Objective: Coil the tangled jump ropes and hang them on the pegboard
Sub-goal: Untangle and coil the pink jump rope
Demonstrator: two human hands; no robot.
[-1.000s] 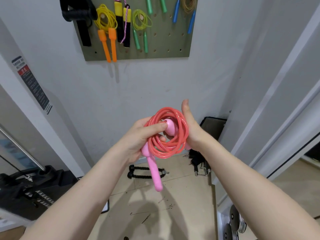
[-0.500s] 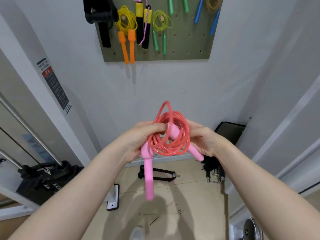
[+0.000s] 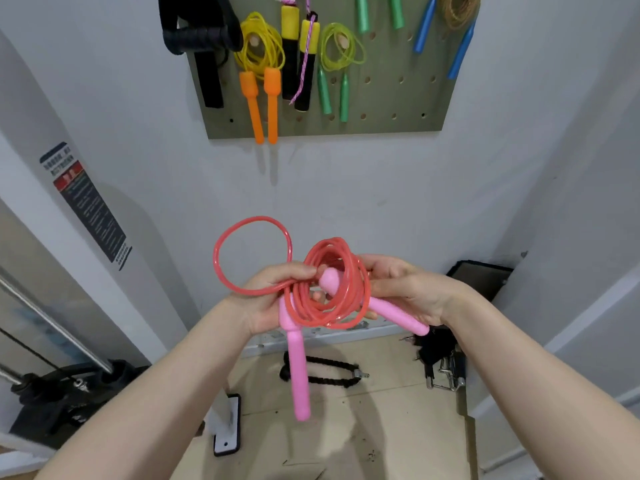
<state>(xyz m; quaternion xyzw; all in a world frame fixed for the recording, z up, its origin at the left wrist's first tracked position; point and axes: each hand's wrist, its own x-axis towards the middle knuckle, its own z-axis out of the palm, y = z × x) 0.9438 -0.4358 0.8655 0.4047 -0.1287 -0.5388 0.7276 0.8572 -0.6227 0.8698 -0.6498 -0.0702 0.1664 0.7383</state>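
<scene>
I hold a red jump rope (image 3: 332,306) with pink handles in front of me, below the pegboard (image 3: 398,109). My left hand (image 3: 270,299) pinches the coil where its turns cross; one loose loop (image 3: 252,254) sticks out up and to the left. One pink handle (image 3: 299,372) hangs straight down from the left hand. My right hand (image 3: 408,289) grips the right side of the coil, and the other pink handle (image 3: 394,315) lies across its palm, pointing down to the right.
On the green pegboard hang a yellow rope with orange handles (image 3: 263,81), a rope with yellow and black handles (image 3: 298,50), a green rope (image 3: 337,67), blue handles (image 3: 446,36) and a black strap (image 3: 204,39). Black handles (image 3: 322,372) and metal clips (image 3: 443,372) lie on the floor.
One loop has sprung out of the coil to the upper left and grown wide. My right hand has closed round the coil's right side. The view has tilted up toward the pegboard.
</scene>
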